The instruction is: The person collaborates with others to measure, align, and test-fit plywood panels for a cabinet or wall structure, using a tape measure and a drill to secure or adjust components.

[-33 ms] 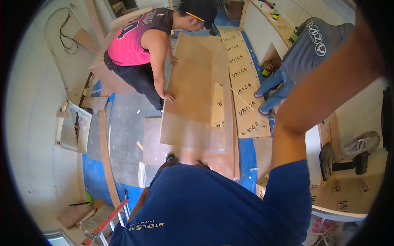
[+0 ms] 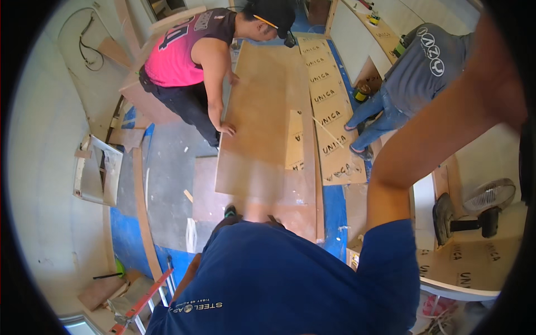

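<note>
Blue-sleeved, dipped the raised, bare right forearm [image 2: 444, 131] slightly, seemingly leaving the flat, tan wooden board [image 2: 254, 111] over grey floor [image 2: 173, 178] to a co-worker's bare hands [image 2: 228, 129] at its left edge; couldn't tell the blurred right grip [image 2: 502, 92] open or closed, nor see the left hand.

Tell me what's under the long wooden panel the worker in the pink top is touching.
A brown board shows past the near end of the panel; what lies directly beneath is covered and cannot be seen.
</note>
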Demonstrator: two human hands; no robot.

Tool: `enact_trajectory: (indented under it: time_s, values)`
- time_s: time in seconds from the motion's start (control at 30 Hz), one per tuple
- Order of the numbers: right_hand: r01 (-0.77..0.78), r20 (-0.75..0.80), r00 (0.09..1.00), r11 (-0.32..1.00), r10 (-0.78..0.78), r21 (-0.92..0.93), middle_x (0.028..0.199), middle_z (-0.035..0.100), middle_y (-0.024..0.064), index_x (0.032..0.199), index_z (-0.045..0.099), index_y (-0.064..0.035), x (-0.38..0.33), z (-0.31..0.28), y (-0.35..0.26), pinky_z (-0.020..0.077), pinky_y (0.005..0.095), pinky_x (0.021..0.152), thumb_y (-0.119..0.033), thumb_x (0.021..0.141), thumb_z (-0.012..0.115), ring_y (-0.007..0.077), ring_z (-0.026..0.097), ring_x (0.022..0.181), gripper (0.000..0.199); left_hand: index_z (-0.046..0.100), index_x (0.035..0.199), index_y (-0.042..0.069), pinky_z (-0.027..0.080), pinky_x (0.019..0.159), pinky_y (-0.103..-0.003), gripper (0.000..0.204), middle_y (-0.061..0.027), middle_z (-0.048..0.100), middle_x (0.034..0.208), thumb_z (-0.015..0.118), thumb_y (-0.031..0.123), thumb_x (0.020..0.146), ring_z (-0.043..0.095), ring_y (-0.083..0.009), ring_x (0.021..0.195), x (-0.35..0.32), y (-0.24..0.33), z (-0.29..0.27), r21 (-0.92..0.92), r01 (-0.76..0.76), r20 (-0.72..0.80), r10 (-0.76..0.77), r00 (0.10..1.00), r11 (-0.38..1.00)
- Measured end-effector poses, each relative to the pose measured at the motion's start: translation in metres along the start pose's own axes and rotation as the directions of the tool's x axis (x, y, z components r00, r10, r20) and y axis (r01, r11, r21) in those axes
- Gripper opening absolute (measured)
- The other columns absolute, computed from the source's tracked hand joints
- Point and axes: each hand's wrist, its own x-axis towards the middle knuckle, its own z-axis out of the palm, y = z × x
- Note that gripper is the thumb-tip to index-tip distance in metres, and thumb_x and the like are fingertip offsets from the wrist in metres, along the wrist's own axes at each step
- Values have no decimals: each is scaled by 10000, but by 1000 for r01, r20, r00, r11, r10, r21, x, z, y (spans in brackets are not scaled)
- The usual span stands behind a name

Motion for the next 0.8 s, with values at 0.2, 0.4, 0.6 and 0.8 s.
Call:
enact_trajectory:
  time_s: [0.2,0.4,0.6,0.8]
  values:
    - [-809,-56,543,504,838,-302,1085,545,142,1126,499,-32,-344,-72,118,371,360,870,-419,877,376,260,513,987,476,575,939,37,487,442,-350,192,-114,606,812,518,164,807,589,-219,580,5,22,-48,-438,323,121,-301,946,839]
    - [-774,-301,-570,-623,764,-115,604,524,54,862,574,-76,-842,-183,13,385,332,437,-393,803,518,179,504,507,327,590,893,13,466,470,-300,204,-102,600,753,546,162,761,568,-194,561,0,66,-92,-456,283,-26,-331,943,844]
    - [-626,-324,-768,-754,553,197,786,565,66,929,563,-46,-844,-148,-104,432,317,483,-283,792,588,217,556,640,275,590,896,22,459,475,-292,201,-89,598,740,566,178,771,571,-173,572,25,99,-129,-292,253,18,-259,966,922]
    - [-881,-443,-469,-438,764,179,726,550,14,870,551,-75,-796,-158,-42,393,239,471,-273,813,541,119,511,577,206,586,890,38,439,446,-259,165,-72,582,724,568,160,781,547,-154,536,57,129,-141,-256,196,27,-196,980,947]
